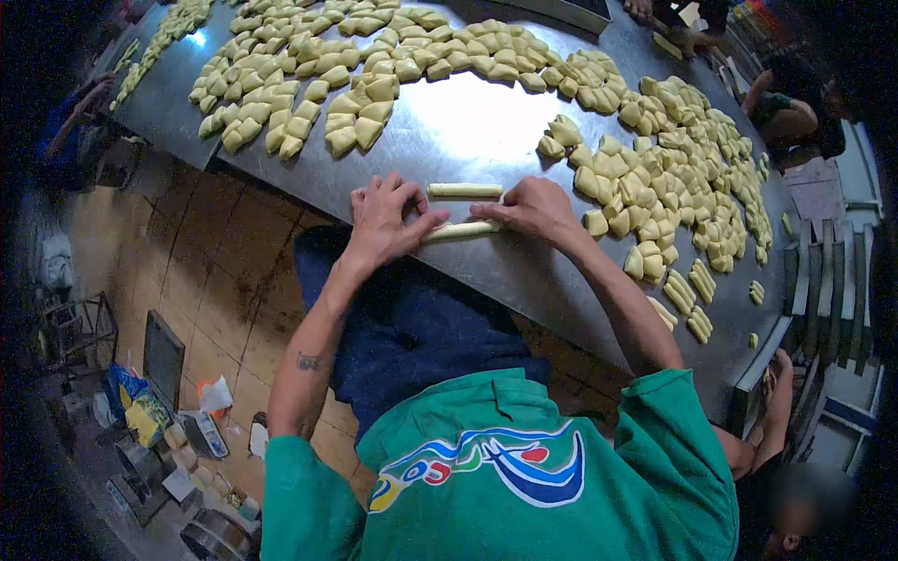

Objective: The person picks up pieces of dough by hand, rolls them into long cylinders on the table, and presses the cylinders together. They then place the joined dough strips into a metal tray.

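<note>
A pale yellow dough roll lies near the front edge of the steel table, with one end at each of my hands. My left hand is at its left end, fingers curved and the thumb pressed on the dough. At the other end, my right hand is closed with its fingers curled under, the thumb on the roll. Just beyond lies a second dough roll, roughly parallel, its right tip close to my right hand. My right palm and fingertips are partly hidden.
Many cut dough pieces cover the steel table to the right and along the back. Several short dough rolls lie at the right. A dark tray stands at the back. Other people's arms show around the table.
</note>
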`<state>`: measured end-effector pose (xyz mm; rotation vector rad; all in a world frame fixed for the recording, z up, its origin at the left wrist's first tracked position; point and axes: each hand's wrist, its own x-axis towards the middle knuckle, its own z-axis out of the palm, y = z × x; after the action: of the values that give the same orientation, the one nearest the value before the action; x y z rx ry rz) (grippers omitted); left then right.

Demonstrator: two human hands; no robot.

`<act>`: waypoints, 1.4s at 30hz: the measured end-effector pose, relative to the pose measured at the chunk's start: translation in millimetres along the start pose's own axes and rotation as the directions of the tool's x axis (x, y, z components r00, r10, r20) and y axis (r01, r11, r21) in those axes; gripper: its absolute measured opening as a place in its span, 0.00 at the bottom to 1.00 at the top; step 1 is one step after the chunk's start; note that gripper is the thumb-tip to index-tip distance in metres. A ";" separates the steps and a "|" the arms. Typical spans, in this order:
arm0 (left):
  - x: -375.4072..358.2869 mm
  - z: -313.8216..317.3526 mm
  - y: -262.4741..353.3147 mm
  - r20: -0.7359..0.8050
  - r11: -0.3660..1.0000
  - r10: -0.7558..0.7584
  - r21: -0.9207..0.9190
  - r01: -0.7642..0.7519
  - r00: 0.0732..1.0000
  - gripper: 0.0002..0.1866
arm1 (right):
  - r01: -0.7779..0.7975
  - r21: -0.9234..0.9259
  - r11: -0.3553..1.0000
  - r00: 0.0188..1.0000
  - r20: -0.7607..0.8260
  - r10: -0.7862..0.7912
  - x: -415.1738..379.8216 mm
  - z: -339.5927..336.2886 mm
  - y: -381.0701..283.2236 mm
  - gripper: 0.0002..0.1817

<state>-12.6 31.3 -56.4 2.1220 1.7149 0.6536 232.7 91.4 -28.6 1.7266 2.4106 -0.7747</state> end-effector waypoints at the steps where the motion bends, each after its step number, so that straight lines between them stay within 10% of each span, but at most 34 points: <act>1: -0.1 1.8 1.3 0.001 1.000 0.003 -0.003 -0.003 1.000 0.22 | -0.006 0.078 0.997 1.000 0.003 0.006 -5.0 -0.3 1.1 0.37; 9: 2.5 6.7 3.9 -0.143 0.993 0.070 0.103 -0.055 0.987 0.17 | 0.062 -0.001 0.998 0.973 -0.223 -0.060 -11.9 16.2 -0.1 0.35; 12: -6.3 -13.0 -3.6 0.032 0.976 0.147 -0.164 -0.140 0.989 0.08 | 0.153 0.084 0.985 0.965 -0.227 -0.130 -23.0 15.6 10.2 0.25; 15: -21.9 -19.9 10.6 0.037 0.932 0.133 -0.343 -0.112 0.990 0.09 | 0.376 0.161 0.913 0.889 -0.341 -0.306 -42.3 36.2 8.4 0.11; 17: -18.5 -21.2 11.7 0.005 0.929 0.235 -0.297 -0.223 0.972 0.09 | 0.487 -0.118 0.866 0.698 -0.543 -0.467 -40.7 56.8 3.1 0.07; 20: -10.5 -38.1 10.6 0.270 0.893 0.223 -0.441 -0.085 0.937 0.07 | 0.494 0.222 0.841 0.822 -0.435 -0.368 -47.8 31.1 10.3 0.05; 22: -3.4 -45.2 4.5 0.262 0.885 0.191 -0.463 -0.050 0.946 0.08 | 0.343 0.616 0.709 0.939 -0.223 -0.261 -43.7 17.1 23.2 0.08; 26: 27.0 -24.6 -3.8 0.086 0.833 0.084 -0.552 -0.023 0.993 0.07 | 0.289 0.758 0.585 0.942 -0.333 -0.034 -11.7 15.7 20.0 0.11; 29: 38.2 -7.1 -7.7 0.014 0.838 -0.013 -0.545 0.019 1.000 0.06 | 0.533 0.462 0.709 0.755 -0.638 -0.151 16.9 44.3 31.7 0.11; 42: 30.6 -5.3 -3.8 -0.014 0.891 0.013 -0.454 -0.018 1.000 0.07 | 0.502 0.349 0.791 0.801 -0.532 -0.273 12.3 34.7 30.8 0.12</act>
<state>-13.5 61.8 -49.6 1.8023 1.3783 0.9652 248.3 94.1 -73.9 1.7066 3.2081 -1.2232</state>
